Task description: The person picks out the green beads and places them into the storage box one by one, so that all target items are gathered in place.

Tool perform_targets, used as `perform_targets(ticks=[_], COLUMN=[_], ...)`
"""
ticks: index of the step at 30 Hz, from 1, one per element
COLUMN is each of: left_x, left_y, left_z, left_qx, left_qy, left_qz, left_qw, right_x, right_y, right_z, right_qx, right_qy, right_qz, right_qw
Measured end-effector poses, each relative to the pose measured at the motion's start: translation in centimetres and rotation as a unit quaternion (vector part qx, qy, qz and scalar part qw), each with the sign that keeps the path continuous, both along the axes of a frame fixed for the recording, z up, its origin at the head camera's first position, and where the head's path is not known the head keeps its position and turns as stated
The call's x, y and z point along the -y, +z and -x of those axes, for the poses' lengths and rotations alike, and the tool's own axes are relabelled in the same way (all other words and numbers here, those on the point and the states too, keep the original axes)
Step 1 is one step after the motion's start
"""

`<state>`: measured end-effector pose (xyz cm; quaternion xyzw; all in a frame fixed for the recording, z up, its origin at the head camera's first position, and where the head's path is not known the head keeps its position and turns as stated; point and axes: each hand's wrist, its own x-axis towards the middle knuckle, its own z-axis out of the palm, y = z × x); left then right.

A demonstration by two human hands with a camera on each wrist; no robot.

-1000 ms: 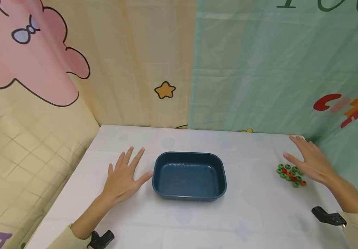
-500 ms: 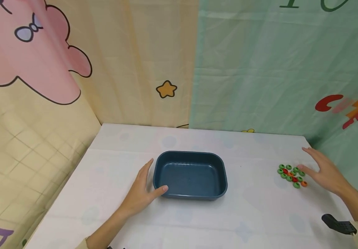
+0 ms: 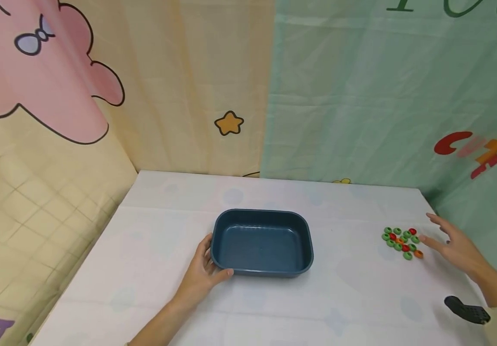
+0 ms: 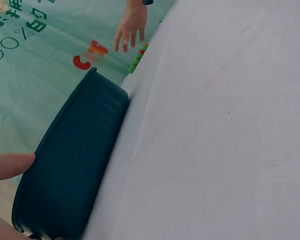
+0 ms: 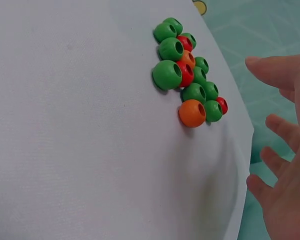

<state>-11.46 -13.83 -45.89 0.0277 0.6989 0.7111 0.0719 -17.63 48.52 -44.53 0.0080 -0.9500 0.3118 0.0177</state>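
A dark blue rectangular plastic bin [image 3: 262,242] stands on the white table. My left hand [image 3: 198,274] grips its left end. The thumb lies at the near-left corner and the fingers bend along the left wall. In the left wrist view, the thumb touches the rim of the bin [image 4: 72,155]; the other fingers are mostly cut off. Right of the bin lies a cluster of green, red and orange beads [image 3: 399,242] with holes. My right hand [image 3: 458,247] hovers beside the beads, fingers loosely bent and holding nothing. In the right wrist view, the beads [image 5: 170,75] lie apart from the fingers.
A white patterned cloth covers the table [image 3: 343,293]. Behind it and at the sides hang printed curtains [image 3: 352,96], pale yellow on the left and green on the right. The table's far right corner is close to my right hand.
My left hand has moved right to the bin, and its fingers have bent around the left end. The right hand has drawn to the right, off the beads, uncovering a red one.
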Motion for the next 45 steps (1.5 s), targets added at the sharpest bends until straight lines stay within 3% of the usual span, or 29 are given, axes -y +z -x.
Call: perform_targets(ticks=[5,13,35,45], left_x=[0.4,0.7,0.6,0.4], left_y=[0.1,-0.1,-0.1,-0.2], left_z=[0.0,0.2,0.2,0.0], left_qx=[0.020,0.019,0.035,0.025], left_qy=[0.008,0.001,0.002,0.002], left_qz=[-0.016,-0.020,-0.051,-0.058], left_qw=[0.9996,0.9996,0.9981,0.9980], right_x=[-0.3,-0.5,-0.8,-0.8], right_y=[-0.6,-1.8,-3.5,-3.4], right_z=[0.5,0.4,0.9,0.4], right_qx=[0.023,0.051,0.026,0.025], right_qy=[0.000,-0.006,-0.040,-0.077], right_qz=[0.009,-0.004,-0.009,0.037], right_qw=[0.9997,0.9987,0.9988,0.9961])
